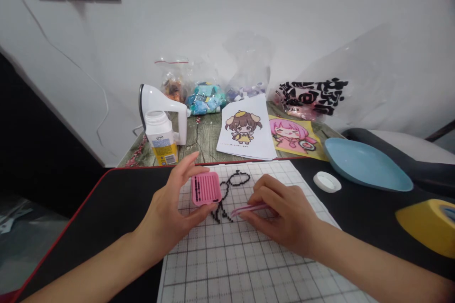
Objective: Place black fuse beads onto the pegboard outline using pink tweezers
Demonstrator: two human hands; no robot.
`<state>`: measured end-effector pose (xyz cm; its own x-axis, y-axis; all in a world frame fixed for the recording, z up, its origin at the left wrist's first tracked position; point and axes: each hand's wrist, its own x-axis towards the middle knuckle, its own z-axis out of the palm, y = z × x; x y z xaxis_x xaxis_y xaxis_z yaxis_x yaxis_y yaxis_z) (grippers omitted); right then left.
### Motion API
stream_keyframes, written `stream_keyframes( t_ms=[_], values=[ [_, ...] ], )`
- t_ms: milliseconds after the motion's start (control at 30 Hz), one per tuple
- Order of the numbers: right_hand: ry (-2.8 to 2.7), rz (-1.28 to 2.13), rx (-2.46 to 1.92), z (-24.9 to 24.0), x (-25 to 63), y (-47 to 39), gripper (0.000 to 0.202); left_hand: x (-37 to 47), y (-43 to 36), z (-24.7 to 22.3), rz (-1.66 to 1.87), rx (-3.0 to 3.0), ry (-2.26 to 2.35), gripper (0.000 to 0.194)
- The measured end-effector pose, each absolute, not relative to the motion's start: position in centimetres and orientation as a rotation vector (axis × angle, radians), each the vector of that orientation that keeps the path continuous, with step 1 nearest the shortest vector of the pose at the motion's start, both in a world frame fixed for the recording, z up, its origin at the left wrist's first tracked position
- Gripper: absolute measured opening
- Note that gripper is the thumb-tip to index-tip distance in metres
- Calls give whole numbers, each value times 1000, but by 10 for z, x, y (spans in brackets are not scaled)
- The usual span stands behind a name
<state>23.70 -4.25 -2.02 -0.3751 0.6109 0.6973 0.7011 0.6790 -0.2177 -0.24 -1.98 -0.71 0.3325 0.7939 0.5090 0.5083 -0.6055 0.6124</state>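
Note:
My left hand point(174, 201) grips a small pink ridged bead tray point(210, 186) by its edges, holding it over the pegboard. Black beads sit in the tray's left grooves, with a few more at its lower right corner. In my right hand point(280, 208) is a pair of pink tweezers point(249, 208), pinched between thumb and fingers, tips pointing left near the beads. Below lies a white gridded pegboard point(227, 265). A line of black beads point(239, 179) forms a loop and curved outline on it, partly hidden behind the tray.
Behind the board are a white bottle point(159, 137), a white handheld appliance point(182, 123), printed cartoon sheets point(245, 130) and bagged packets point(206, 98). To the right lie a white cap point(327, 182), a blue tray point(368, 163) and a yellow tape roll point(426, 227).

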Motion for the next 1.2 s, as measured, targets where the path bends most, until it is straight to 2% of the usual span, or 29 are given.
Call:
stream_keyframes(
  t_ms=[300,833,1200],
  values=[
    [-2122,-110,-1006,-19,237,-42,22,-2,-18,-7,1175,2261,1149,79],
    [-2077,-186,-1048,-19,237,-41,43,-2,-19,-5,1137,2263,1156,80],
    [-2072,-282,-1067,-21,238,-38,46,-4,-22,-4,1108,2260,1174,79]
  ],
)
